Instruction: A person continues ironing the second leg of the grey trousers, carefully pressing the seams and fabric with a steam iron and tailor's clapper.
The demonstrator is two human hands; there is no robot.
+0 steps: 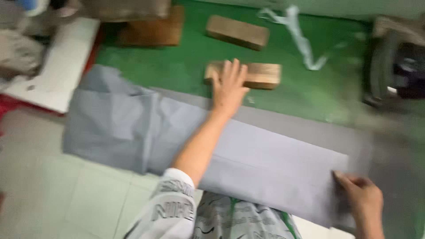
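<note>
A folded grey cloth (248, 155) lies across a green-covered table (186, 62). My left hand (228, 86) reaches over the cloth and rests flat, fingers spread, on a wooden block (261, 75) just beyond its far edge. My right hand (361, 199) presses down on the cloth's near right corner, fingers on the fabric. A second wooden block (237, 32) lies farther back, apart from both hands. The picture is blurred by motion.
A brown board (152, 32) sits at the back left. A white strip of fabric (301, 40) trails at the back right. A dark iron-like machine (398, 62) stands at the right edge. A white slab (57, 66) and bundled cloth lie left; tiled floor below.
</note>
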